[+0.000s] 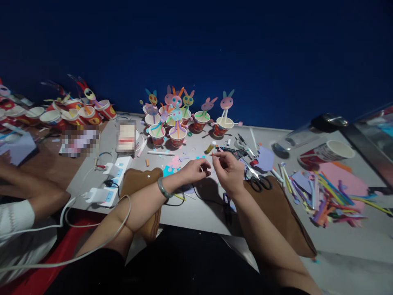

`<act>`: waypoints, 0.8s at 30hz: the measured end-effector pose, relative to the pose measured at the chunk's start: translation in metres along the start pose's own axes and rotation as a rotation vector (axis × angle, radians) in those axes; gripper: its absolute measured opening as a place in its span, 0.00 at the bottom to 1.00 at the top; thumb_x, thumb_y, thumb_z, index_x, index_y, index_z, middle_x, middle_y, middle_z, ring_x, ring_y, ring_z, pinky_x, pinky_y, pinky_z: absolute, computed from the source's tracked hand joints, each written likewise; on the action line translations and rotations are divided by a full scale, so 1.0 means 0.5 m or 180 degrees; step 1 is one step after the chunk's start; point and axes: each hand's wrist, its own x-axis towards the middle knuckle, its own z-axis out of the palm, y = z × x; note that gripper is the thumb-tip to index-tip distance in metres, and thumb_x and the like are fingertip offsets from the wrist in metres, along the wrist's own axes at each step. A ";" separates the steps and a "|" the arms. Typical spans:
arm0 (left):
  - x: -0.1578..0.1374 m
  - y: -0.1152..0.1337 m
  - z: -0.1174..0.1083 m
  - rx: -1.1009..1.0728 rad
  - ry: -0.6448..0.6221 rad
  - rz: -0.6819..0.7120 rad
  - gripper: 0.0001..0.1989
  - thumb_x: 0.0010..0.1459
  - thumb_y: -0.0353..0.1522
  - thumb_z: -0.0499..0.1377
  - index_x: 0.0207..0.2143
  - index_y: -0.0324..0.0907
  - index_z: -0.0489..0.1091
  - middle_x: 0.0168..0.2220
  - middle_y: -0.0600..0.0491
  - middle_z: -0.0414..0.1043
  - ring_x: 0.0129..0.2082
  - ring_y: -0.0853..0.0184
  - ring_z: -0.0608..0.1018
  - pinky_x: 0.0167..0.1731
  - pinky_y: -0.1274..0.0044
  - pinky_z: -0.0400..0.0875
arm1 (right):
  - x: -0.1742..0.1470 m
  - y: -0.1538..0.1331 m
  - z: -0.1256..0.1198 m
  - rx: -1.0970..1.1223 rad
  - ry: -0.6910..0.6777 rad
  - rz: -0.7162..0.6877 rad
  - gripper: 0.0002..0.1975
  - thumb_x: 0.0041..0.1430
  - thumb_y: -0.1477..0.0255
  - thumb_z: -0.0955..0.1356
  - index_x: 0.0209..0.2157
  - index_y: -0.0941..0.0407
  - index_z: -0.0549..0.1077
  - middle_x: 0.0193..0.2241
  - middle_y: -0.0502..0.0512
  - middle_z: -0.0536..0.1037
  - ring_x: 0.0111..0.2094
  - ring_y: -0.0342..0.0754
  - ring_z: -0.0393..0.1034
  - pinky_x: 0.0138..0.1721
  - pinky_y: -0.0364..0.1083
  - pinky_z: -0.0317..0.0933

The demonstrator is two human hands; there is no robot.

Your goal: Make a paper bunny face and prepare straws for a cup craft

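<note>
I see both hands over the middle of the table (196, 217), close together. My left hand (195, 170) has its fingers curled in, thumb and forefinger pinched narrow on something too small for me to make out. My right hand (229, 170) pinches a thin stick (215, 154) between thumb and forefinger, its tip pointing toward the left hand. A bangle (162, 188) sits on the left wrist. Paper scraps (175, 164) lie just beyond the left hand. Scissors (259, 180) lie just right of the right hand. Cups (184, 123) with paper bunnies stand along the far edge. Coloured strips (331, 196) are heaped near the right edge. Another person's arm (30, 196) rests at the left edge.
</note>
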 end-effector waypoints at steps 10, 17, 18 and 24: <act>0.000 0.028 -0.001 -0.1341 0.0145 0.0032 0.16 0.47 0.38 0.70 0.32 0.35 0.72 0.29 0.55 0.72 0.28 0.75 0.71 0.32 0.80 0.65 | -0.058 0.011 -0.012 -0.0009 -0.0190 0.0136 0.07 0.63 0.67 0.67 0.34 0.55 0.74 0.19 0.47 0.72 0.19 0.42 0.63 0.25 0.43 0.57; -0.003 0.028 -0.002 -0.1268 0.0383 0.0180 0.21 0.45 0.43 0.72 0.32 0.36 0.74 0.31 0.53 0.74 0.29 0.74 0.71 0.33 0.79 0.65 | -0.059 0.002 -0.001 0.1099 -0.0225 0.1084 0.10 0.61 0.62 0.69 0.33 0.54 0.73 0.18 0.45 0.68 0.20 0.41 0.59 0.24 0.43 0.55; -0.004 0.029 -0.002 -0.1295 0.0376 0.0214 0.20 0.45 0.43 0.72 0.31 0.36 0.73 0.30 0.53 0.74 0.31 0.73 0.72 0.35 0.78 0.66 | -0.058 0.001 0.000 0.1292 -0.0249 0.1218 0.10 0.60 0.62 0.70 0.33 0.54 0.72 0.18 0.44 0.67 0.19 0.41 0.58 0.23 0.42 0.54; -0.001 0.031 -0.007 -0.1608 0.0162 0.0039 0.20 0.47 0.43 0.70 0.31 0.36 0.72 0.26 0.56 0.70 0.27 0.74 0.70 0.32 0.77 0.63 | -0.051 0.003 0.007 0.2367 -0.0203 0.2007 0.13 0.57 0.59 0.72 0.37 0.53 0.72 0.18 0.43 0.65 0.18 0.38 0.53 0.19 0.40 0.46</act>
